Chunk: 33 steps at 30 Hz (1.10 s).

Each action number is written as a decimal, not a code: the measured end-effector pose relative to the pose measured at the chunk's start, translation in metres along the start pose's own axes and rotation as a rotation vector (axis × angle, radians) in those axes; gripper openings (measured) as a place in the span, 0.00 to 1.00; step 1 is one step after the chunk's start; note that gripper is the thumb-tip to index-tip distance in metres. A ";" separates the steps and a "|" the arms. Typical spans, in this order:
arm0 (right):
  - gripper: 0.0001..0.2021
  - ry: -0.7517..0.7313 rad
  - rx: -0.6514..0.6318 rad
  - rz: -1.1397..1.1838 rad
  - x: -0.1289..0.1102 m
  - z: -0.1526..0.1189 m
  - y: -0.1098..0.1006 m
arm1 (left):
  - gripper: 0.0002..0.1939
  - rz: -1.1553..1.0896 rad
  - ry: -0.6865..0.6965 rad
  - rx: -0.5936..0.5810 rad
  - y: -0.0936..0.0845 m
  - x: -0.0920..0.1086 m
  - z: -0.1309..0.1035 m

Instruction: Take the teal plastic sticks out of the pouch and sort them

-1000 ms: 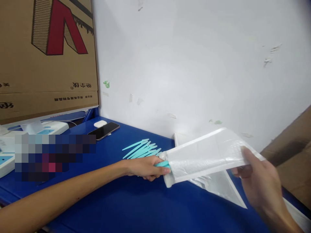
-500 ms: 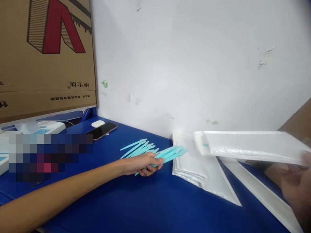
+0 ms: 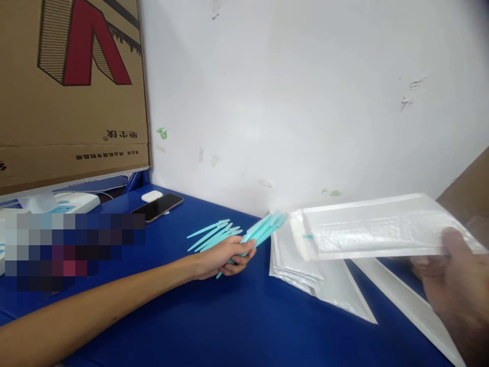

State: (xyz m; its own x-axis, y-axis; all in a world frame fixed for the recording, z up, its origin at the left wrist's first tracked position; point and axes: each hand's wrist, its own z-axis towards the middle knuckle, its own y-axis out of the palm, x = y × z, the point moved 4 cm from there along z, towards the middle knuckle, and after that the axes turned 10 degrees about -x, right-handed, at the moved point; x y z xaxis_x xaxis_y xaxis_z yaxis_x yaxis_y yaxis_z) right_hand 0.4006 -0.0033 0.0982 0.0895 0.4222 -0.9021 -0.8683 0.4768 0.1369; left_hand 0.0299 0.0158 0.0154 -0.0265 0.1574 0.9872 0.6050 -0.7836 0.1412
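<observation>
On the far left of the blue table (image 3: 214,326) a big cardboard box (image 3: 72,92) stands against the wall, with a white device (image 3: 57,202) below it and part of that area blurred into blocks. Just right of it lie a small white case (image 3: 152,195) and a dark phone (image 3: 157,207). The person's left arm stretches long and low across the table from the near left corner, and the left hand (image 3: 223,257) is curled shut around a bundle of teal plastic sticks (image 3: 263,229), whose tips angle up and right, smeared by motion. More loose teal sticks (image 3: 212,235) lie on the table just behind that hand. To the right, a stack of white padded bags (image 3: 305,270) rests flat. Above it a white padded bag (image 3: 374,227) is held level, its open mouth facing the stick tips and close to them. The right hand (image 3: 453,285) grips its right end, thumb on top; the fingers underneath are hidden and the hand is cut off by the frame's edge.
</observation>
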 end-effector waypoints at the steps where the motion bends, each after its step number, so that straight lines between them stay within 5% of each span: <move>1: 0.08 -0.002 0.015 0.057 0.000 -0.005 0.007 | 0.25 0.007 0.053 0.054 0.000 0.003 0.000; 7: 0.14 0.149 -0.198 0.161 0.024 -0.031 0.049 | 0.23 0.305 0.274 0.296 0.004 0.020 -0.003; 13: 0.19 0.296 -0.330 0.063 0.046 -0.051 0.068 | 0.23 0.670 0.104 0.357 0.001 0.007 0.000; 23: 0.23 0.235 -0.344 -0.167 0.048 -0.051 0.068 | 0.22 0.828 -0.163 0.226 0.000 -0.006 -0.001; 33: 0.24 0.218 -0.385 -0.269 0.041 -0.055 0.071 | 0.16 0.929 -0.196 0.184 0.004 -0.010 0.001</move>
State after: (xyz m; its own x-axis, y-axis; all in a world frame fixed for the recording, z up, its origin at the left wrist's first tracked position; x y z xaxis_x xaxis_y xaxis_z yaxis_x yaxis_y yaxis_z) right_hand 0.3159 0.0052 0.0487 0.2663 0.1332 -0.9546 -0.9488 0.2110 -0.2352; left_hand 0.0336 0.0116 0.0064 0.6482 -0.3676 0.6669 0.4331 -0.5424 -0.7199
